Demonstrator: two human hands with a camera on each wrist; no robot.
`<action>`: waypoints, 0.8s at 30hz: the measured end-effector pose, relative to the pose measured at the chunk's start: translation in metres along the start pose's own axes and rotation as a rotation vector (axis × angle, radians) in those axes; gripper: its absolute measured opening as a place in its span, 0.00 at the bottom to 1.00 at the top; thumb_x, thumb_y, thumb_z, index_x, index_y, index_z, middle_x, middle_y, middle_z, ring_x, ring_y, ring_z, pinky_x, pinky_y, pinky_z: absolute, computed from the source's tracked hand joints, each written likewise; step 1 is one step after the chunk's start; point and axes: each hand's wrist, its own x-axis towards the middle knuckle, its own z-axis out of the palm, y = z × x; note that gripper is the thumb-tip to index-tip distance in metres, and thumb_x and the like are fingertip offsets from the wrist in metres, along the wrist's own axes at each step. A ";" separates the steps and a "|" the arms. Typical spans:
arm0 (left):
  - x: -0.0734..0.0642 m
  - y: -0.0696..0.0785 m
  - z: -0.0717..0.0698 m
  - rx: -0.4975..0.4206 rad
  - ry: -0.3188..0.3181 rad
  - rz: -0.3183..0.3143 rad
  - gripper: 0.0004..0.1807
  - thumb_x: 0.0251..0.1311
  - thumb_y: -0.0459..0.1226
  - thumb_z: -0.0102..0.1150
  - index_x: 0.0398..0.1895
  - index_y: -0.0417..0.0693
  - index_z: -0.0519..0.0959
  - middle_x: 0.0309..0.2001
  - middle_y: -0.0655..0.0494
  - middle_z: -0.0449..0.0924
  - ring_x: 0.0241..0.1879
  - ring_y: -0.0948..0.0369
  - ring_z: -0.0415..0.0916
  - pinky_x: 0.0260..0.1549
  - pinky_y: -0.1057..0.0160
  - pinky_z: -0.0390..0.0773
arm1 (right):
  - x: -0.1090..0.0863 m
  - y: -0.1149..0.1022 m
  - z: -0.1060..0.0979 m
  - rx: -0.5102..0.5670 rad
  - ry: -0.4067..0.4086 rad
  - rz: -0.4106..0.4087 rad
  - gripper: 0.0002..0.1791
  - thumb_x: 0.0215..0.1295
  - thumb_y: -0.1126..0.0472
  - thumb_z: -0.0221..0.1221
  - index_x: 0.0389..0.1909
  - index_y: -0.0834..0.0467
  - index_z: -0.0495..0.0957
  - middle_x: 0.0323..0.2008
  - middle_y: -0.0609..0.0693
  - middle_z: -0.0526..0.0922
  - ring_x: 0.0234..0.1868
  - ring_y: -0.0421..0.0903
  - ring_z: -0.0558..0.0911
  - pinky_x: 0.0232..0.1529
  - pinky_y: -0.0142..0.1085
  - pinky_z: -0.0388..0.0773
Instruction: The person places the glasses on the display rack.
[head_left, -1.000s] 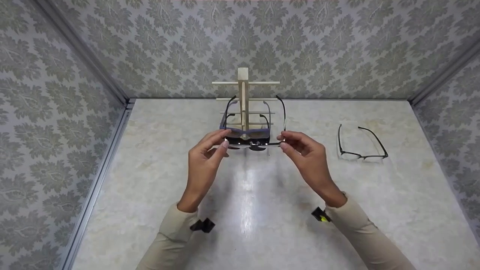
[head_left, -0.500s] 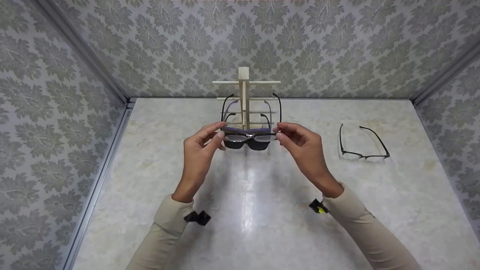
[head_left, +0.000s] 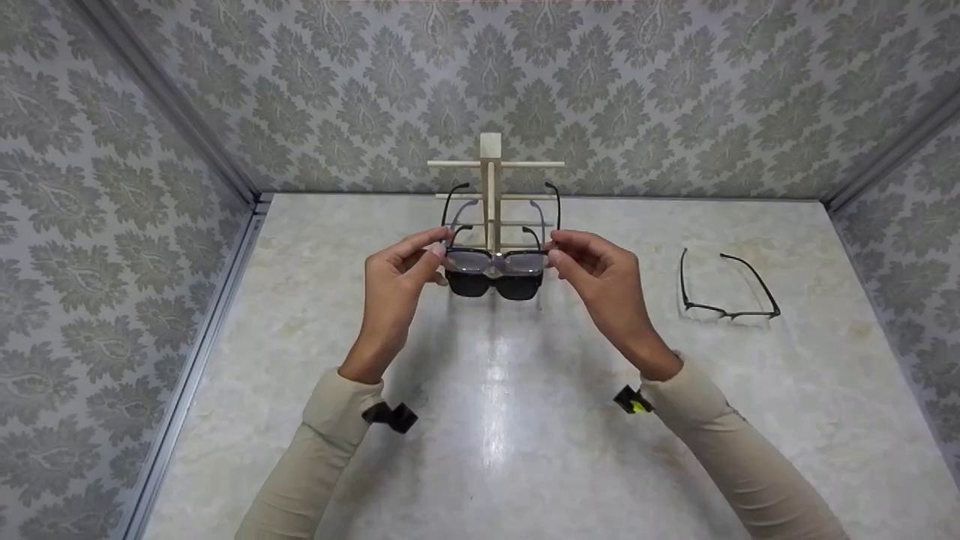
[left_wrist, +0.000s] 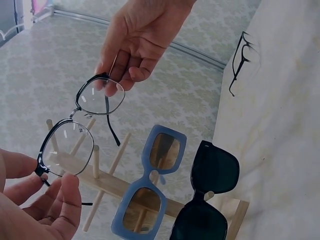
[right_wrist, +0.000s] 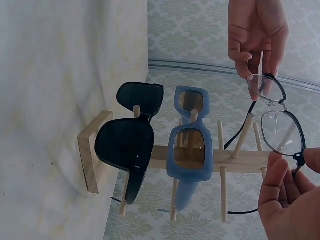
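Clear eyeglasses (head_left: 525, 261) with a black upper rim are held level in front of a wooden display stand (head_left: 490, 176). My left hand (head_left: 394, 289) pinches them at the left hinge, my right hand (head_left: 604, 289) at the right hinge. Their temples are unfolded and point back past both sides of the post. Lower on the stand hang blue-framed sunglasses (left_wrist: 131, 202) with brown lenses. Beneath those are black sunglasses (right_wrist: 124, 142). In the head view the held glasses mostly cover the blue pair. Both wrist views show the held glasses above the blue pair.
Another pair of black-rimmed eyeglasses (head_left: 727, 310) lies on the marbled table (head_left: 495, 465) to the right, temples unfolded. Wooden pegs (head_left: 532, 163) stick out from both sides of the post. A patterned wall (head_left: 360, 90) stands close behind the stand.
Both hands have moved forward towards the stand with the eyeglasses. The lenses have tipped up to face the head camera, and the black sunglasses show more below them.
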 end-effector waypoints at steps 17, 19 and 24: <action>0.021 -0.003 -0.004 -0.047 -0.001 -0.082 0.14 0.79 0.31 0.63 0.60 0.35 0.88 0.57 0.41 0.89 0.43 0.53 0.86 0.37 0.63 0.88 | 0.018 0.005 0.006 -0.032 0.020 0.024 0.15 0.78 0.64 0.68 0.60 0.67 0.87 0.49 0.55 0.92 0.44 0.56 0.89 0.43 0.37 0.87; 0.024 -0.005 -0.004 -0.045 -0.001 -0.084 0.14 0.79 0.32 0.63 0.60 0.35 0.88 0.56 0.42 0.89 0.44 0.52 0.86 0.37 0.63 0.88 | 0.019 0.007 0.007 -0.034 0.021 0.028 0.14 0.78 0.64 0.68 0.59 0.66 0.88 0.48 0.55 0.92 0.45 0.59 0.89 0.43 0.38 0.87; 0.029 -0.011 -0.006 -0.011 -0.008 -0.057 0.15 0.80 0.32 0.62 0.62 0.34 0.87 0.57 0.44 0.89 0.48 0.43 0.85 0.38 0.62 0.88 | 0.023 0.012 0.008 -0.038 0.010 0.035 0.14 0.79 0.63 0.67 0.60 0.63 0.88 0.48 0.55 0.91 0.46 0.59 0.89 0.43 0.39 0.87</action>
